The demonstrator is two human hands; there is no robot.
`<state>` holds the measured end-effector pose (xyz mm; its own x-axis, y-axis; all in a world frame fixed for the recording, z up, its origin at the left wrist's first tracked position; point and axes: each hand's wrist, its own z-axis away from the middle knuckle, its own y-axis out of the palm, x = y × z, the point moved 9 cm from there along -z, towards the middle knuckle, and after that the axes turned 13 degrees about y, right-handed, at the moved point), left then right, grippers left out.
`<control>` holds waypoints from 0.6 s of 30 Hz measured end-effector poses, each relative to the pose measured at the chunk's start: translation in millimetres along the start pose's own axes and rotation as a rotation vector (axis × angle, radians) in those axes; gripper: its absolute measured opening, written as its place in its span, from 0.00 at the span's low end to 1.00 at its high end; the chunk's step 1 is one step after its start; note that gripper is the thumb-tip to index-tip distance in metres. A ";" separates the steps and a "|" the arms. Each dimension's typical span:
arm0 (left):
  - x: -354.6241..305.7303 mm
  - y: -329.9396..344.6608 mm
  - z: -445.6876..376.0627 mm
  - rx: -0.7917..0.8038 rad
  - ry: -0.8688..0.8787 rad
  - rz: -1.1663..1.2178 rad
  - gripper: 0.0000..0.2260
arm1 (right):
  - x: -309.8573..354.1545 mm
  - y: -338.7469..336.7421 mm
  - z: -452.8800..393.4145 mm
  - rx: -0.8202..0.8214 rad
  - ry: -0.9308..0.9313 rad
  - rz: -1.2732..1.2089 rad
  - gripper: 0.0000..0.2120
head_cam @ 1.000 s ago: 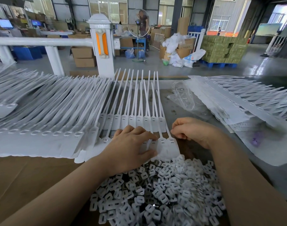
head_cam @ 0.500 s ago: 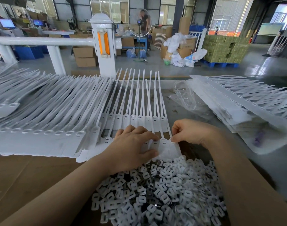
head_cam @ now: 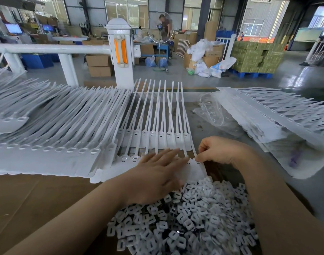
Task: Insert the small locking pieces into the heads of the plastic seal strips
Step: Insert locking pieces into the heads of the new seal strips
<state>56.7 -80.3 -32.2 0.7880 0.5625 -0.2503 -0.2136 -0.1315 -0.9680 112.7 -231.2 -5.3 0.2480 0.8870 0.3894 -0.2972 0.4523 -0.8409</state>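
Head view: left hand (head_cam: pixel 153 178) lies flat, steadying the strips (head_cam: pixel 177 137); right hand (head_cam: pixel 221 150) pinches 1 head, probably seating a piece

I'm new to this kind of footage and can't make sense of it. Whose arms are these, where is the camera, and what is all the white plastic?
The camera sits on a person's head, looking forward and down, so the two bare arms are the wearer's own. There is no machine.

On the brown cardboard-covered worktable lie rows of long white plastic seal strips, their flat heads toward the person. Nearest the camera is a heap of small white square locking pieces.

The left hand lies flat, fingers straight, on the strip heads. The right hand has curled fingers pinching at the head of the rightmost strip; whether a locking piece is between them is hidden.

A crumpled clear plastic bag and more strips lie on the right.
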 end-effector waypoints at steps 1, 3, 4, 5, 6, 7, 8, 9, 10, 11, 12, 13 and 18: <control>-5.7 3.8 -0.4 0.025 0.027 0.005 0.27 | -0.5 -0.1 -0.2 0.002 0.002 -0.009 0.06; -16.5 9.0 -1.1 0.063 0.068 0.035 0.27 | -1.6 0.0 -0.8 0.010 0.008 -0.035 0.05; -20.9 10.6 -1.3 0.072 0.081 0.047 0.27 | -2.3 0.5 -1.1 0.018 0.017 -0.055 0.04; -24.4 11.5 -1.7 0.077 0.091 0.048 0.28 | -3.0 1.4 -1.2 0.027 0.033 -0.077 0.04; -26.9 11.8 -1.7 0.081 0.096 0.041 0.29 | -4.1 2.1 -1.4 0.032 0.054 -0.100 0.05; -28.7 12.0 -1.6 0.085 0.100 0.031 0.29 | -5.9 2.3 -2.3 0.027 0.082 -0.125 0.07; -30.4 12.1 -1.5 0.088 0.103 0.025 0.30 | -8.1 1.7 -3.7 0.011 0.112 -0.152 0.10; -32.3 12.4 -1.5 0.091 0.109 0.023 0.30 | -10.0 0.6 -4.9 -0.013 0.140 -0.178 0.11; -34.9 12.7 -1.8 0.093 0.118 0.024 0.30 | -11.7 -0.2 -5.5 -0.035 0.162 -0.203 0.12; -37.7 12.7 -2.2 0.095 0.130 0.024 0.30 | -12.4 -0.6 -6.3 -0.051 0.180 -0.229 0.12; -40.6 12.4 -2.5 0.095 0.142 0.028 0.29 | -13.4 -0.9 -6.9 -0.064 0.196 -0.258 0.11; -43.1 12.0 -2.7 0.094 0.151 0.034 0.29 | -14.2 -1.4 -7.0 -0.075 0.211 -0.287 0.11; -47.5 8.9 -2.7 0.098 0.153 0.051 0.26 | -20.0 -9.7 -7.4 -0.191 0.227 -0.304 0.20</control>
<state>19.0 -110.3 -28.9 0.8518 0.4252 -0.3060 -0.3052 -0.0720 -0.9496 117.5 -254.0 -7.7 0.5013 0.6631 0.5559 -0.0077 0.6458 -0.7634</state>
